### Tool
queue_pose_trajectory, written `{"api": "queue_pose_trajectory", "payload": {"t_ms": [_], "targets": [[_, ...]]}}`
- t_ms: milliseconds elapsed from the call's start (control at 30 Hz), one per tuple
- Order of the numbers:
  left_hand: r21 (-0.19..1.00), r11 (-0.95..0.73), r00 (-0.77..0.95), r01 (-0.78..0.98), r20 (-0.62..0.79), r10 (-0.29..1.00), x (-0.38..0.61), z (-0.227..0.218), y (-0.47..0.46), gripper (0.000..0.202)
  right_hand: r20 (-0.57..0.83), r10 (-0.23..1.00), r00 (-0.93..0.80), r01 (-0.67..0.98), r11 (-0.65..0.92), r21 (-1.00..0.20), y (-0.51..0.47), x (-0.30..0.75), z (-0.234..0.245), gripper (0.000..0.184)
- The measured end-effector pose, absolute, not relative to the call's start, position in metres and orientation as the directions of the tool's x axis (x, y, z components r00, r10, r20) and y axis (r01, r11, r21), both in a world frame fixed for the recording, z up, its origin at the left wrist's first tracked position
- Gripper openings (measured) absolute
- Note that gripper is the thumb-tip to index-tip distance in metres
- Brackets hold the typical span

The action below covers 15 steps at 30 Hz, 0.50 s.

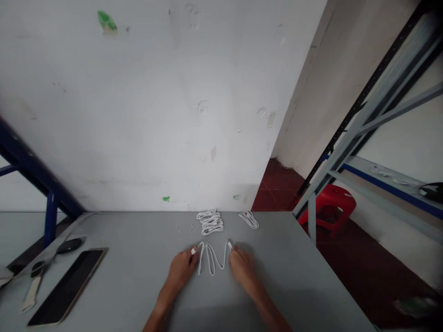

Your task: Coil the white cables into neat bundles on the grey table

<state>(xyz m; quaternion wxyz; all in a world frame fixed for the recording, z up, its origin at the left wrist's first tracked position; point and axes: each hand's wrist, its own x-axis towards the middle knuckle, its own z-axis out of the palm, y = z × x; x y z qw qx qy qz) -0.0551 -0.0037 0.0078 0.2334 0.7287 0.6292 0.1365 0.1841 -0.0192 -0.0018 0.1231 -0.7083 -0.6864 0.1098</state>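
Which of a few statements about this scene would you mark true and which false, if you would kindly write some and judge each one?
1. The left hand and the right hand each pinch one end of a white cable. True.
2. The coiled cables beyond the hands sit in a cardboard box. False: the coiled cables lie directly on the grey table.
3. A red plastic stool stands to the right of the table. True.
4. The right hand rests on a tablet. False: the tablet lies towards the table's left side, apart from both hands.
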Motion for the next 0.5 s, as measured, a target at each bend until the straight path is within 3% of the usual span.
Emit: {"api": "queue_pose_trajectory", "payload": {"t_ms": [100, 167, 233, 267, 333, 433, 500], "targets": [[0.769, -0.079, 0.135, 0.635, -0.01, 0.991, -0.069, 0.008, -0.002, 0.043, 0.051, 0.997, 0.065, 0.907, -0.037, -0.42, -0.017, 0.195, -0.007, 0.018], [0.913, -0.023, 0.098, 0.408, -0.019, 0.995, -0.076, 0.008, -0.002, 0.047, 0.077, 0.984, 0.16, 0.783, -0.079, -0.617, -0.015, 0.204, -0.009, 0.013], [0.989, 0.106, 0.093, 0.108, -0.116, 0.989, -0.08, 0.009, -0.004, 0.045, 0.018, 0.97, 0.243, 0.496, -0.109, -0.861, -0.013, 0.21, -0.01, 0.017], [0.981, 0.184, 0.109, -0.057, -0.177, 0.978, -0.08, 0.009, -0.005, 0.042, -0.044, 0.965, 0.259, 0.296, -0.122, -0.947, -0.013, 0.213, -0.009, 0.022], [0.88, 0.309, 0.148, -0.36, -0.273, 0.95, -0.078, 0.011, -0.006, 0.032, -0.154, 0.959, 0.238, -0.068, -0.142, -0.988, -0.013, 0.214, -0.006, 0.033], [0.672, 0.372, 0.193, -0.64, -0.327, 0.925, -0.073, 0.014, -0.004, 0.017, -0.246, 0.956, 0.16, -0.43, -0.157, -0.889, -0.015, 0.211, -0.002, 0.039], [0.559, 0.368, 0.2, -0.743, -0.34, 0.919, -0.071, 0.014, -0.001, 0.021, -0.27, 0.958, 0.1, -0.596, -0.159, -0.787, -0.015, 0.208, -0.001, 0.038]]}}
